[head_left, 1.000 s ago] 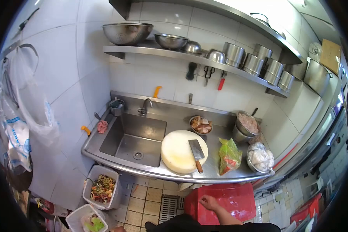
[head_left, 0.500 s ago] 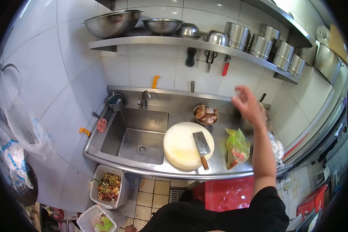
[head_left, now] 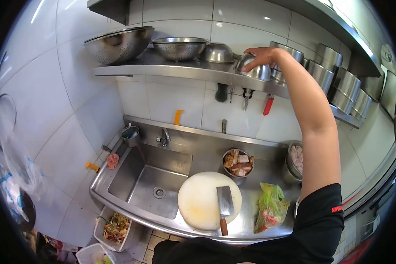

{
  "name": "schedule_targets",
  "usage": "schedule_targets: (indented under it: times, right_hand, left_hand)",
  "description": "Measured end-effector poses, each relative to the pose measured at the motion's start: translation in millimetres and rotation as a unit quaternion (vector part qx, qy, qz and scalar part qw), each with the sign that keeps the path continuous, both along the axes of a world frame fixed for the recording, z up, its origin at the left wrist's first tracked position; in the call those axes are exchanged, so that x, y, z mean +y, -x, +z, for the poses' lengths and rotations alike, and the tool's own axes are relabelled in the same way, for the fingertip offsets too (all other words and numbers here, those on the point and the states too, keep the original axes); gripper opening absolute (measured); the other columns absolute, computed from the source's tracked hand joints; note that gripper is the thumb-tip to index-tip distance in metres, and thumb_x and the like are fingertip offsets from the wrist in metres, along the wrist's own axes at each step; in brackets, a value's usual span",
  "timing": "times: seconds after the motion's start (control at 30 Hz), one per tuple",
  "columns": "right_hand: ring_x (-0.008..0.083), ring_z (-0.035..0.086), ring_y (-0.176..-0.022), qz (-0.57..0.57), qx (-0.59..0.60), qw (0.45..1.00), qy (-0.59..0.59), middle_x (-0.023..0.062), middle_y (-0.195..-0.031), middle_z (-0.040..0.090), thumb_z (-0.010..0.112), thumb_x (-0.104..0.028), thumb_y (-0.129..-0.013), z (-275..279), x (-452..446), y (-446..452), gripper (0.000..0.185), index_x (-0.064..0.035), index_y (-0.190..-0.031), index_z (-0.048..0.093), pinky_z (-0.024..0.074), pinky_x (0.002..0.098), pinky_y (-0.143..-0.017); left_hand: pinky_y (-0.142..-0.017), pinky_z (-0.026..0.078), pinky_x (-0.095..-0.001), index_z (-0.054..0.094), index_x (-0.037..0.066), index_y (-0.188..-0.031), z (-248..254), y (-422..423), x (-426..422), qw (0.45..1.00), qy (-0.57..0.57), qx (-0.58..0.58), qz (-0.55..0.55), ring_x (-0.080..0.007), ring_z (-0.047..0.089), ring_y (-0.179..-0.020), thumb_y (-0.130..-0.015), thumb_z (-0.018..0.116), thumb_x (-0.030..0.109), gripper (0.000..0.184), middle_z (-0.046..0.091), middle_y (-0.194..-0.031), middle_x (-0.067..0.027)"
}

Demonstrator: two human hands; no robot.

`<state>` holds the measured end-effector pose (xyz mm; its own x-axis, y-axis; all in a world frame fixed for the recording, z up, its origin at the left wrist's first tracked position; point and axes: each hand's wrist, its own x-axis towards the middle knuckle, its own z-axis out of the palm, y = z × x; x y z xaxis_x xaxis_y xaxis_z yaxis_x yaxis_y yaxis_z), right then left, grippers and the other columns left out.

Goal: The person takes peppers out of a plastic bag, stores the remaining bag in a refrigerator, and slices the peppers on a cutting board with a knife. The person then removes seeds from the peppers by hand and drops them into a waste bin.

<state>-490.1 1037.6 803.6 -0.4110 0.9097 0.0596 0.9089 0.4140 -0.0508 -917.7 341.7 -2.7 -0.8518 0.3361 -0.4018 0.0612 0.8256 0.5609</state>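
Observation:
My right hand (head_left: 265,57) reaches up to the shelf and grips an upturned steel bowl (head_left: 260,73), its thumb on the near side and its fingers over the top. The bowl rests on the shelf, beside stacked steel canisters (head_left: 321,75). Another upturned steel bowl (head_left: 217,53) sits to its left. My left hand is out of view. Below, a cleaver (head_left: 225,203) lies on a round white chopping board (head_left: 197,193). Behind the board stands a steel container of cut meat pieces (head_left: 238,163).
A tied green plastic bag (head_left: 271,207) lies right of the board, and a pot of pale meat (head_left: 295,156) stands farther right. The sink (head_left: 149,193) is on the left. Colanders (head_left: 119,44) share the steel shelf (head_left: 163,70). A scrap bin (head_left: 115,229) stands below.
My right hand has moved from above the counter up and left to the shelf and taken hold of the steel bowl. The view has tilted upward.

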Motion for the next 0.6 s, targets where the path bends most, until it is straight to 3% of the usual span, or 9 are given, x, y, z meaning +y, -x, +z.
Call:
schedule_targets:
  times: [0.23, 0.3, 0.33, 0.37, 0.43, 0.47, 0.53, 0.57, 0.6]
  right_hand:
    - [0.0400, 0.050, -0.148, -0.027, -0.001, 0.999, 0.024, 0.0198, -0.167, 0.044, 0.086, -0.064, -0.071, 16, 11, -4, 0.117, -0.0192, -0.168, 0.038, 0.0545, 0.0531, -0.106]
    - [0.0383, 0.053, -0.145, 0.012, 0.161, 0.987, 0.021, 0.0188, -0.169, 0.042, 0.085, -0.067, -0.072, 21, 30, -24, 0.119, -0.0156, -0.168, 0.036, 0.0536, 0.0507, -0.108]
    - [0.0298, 0.060, -0.135, -0.002, 0.243, 0.970, -0.005, 0.0165, -0.161, 0.052, 0.077, -0.063, -0.085, 23, 6, -27, 0.096, -0.0137, -0.161, 0.048, 0.0548, 0.0430, -0.106]
    - [0.0298, 0.060, -0.135, -0.016, 0.244, 0.970, -0.006, 0.0165, -0.161, 0.052, 0.077, -0.063, -0.085, 22, 8, -38, 0.096, -0.0137, -0.161, 0.048, 0.0548, 0.0430, -0.106]
    - [0.0209, 0.064, -0.126, 0.171, 0.511, 0.841, 0.059, 0.0122, -0.148, 0.063, 0.065, -0.052, -0.099, 17, 8, -89, 0.065, -0.0100, -0.149, 0.059, 0.0574, 0.0373, -0.100]
    - [0.0209, 0.064, -0.126, 0.151, 0.513, 0.843, 0.055, 0.0122, -0.148, 0.063, 0.065, -0.052, -0.099, 8, -3, -116, 0.065, -0.0100, -0.149, 0.059, 0.0574, 0.0373, -0.100]
    - [0.0171, 0.067, -0.121, 0.351, 0.602, 0.712, -0.086, 0.0078, -0.138, 0.069, 0.053, -0.042, -0.108, -33, -46, -171, 0.049, -0.0056, -0.138, 0.065, 0.0594, 0.0364, -0.097]
    - [0.0230, 0.067, -0.125, 0.257, 0.686, 0.648, -0.208, 0.0105, -0.140, 0.068, 0.050, -0.047, -0.108, -66, -93, -150, 0.058, -0.0018, -0.141, 0.063, 0.0597, 0.0430, -0.101]
    - [0.0260, 0.066, -0.128, 0.230, 0.751, 0.582, -0.211, 0.0108, -0.141, 0.067, 0.050, -0.051, -0.109, -104, -119, -155, 0.061, -0.0033, -0.144, 0.061, 0.0579, 0.0460, -0.105]
  left_hand:
    - [-0.075, 0.054, -0.0497, 0.074, 0.008, -0.116, 8, 74, 78, 0.998, 0.008, 0.036, -0.045, -0.0337, 0.065, -0.087, -0.099, 0.062, 0.044, 0.042, 0.072, -0.100, -0.0159]
    - [-0.076, 0.054, -0.0501, 0.075, 0.009, -0.115, 6, 88, 97, 0.997, 0.017, 0.034, -0.061, -0.0343, 0.066, -0.088, -0.099, 0.063, 0.044, 0.041, 0.073, -0.100, -0.0162]
    - [-0.076, 0.054, -0.0503, 0.075, 0.009, -0.114, 3, 95, 104, 0.997, 0.021, 0.032, -0.069, -0.0346, 0.066, -0.088, -0.099, 0.063, 0.044, 0.041, 0.073, -0.100, -0.0164]
    - [-0.076, 0.054, -0.0505, 0.075, 0.009, -0.114, 0, 100, 112, 0.996, 0.028, 0.033, -0.079, -0.0349, 0.067, -0.089, -0.099, 0.063, 0.044, 0.040, 0.073, -0.100, -0.0165]
    - [-0.076, 0.054, -0.0508, 0.075, 0.009, -0.113, -3, 112, 120, 0.994, 0.039, 0.029, -0.096, -0.0356, 0.067, -0.090, -0.098, 0.063, 0.044, 0.040, 0.073, -0.101, -0.0168]
    - [-0.077, 0.054, -0.0510, 0.076, 0.010, -0.112, -6, 118, 122, 0.993, 0.043, 0.027, -0.104, -0.0359, 0.067, -0.090, -0.098, 0.063, 0.044, 0.040, 0.073, -0.101, -0.0170]
    - [-0.077, 0.055, -0.0513, 0.076, 0.010, -0.111, -7, 129, 123, 0.991, 0.054, 0.025, -0.123, -0.0365, 0.068, -0.091, -0.098, 0.063, 0.045, 0.039, 0.073, -0.102, -0.0173]
    - [-0.077, 0.055, -0.0515, 0.076, 0.010, -0.111, -10, 136, 120, 0.990, 0.059, 0.027, -0.129, -0.0369, 0.068, -0.091, -0.097, 0.064, 0.045, 0.039, 0.074, -0.102, -0.0175]
    - [-0.077, 0.055, -0.0517, 0.076, 0.010, -0.110, -10, 143, 113, 0.988, 0.066, 0.031, -0.134, -0.0372, 0.068, -0.091, -0.097, 0.064, 0.045, 0.039, 0.074, -0.102, -0.0176]
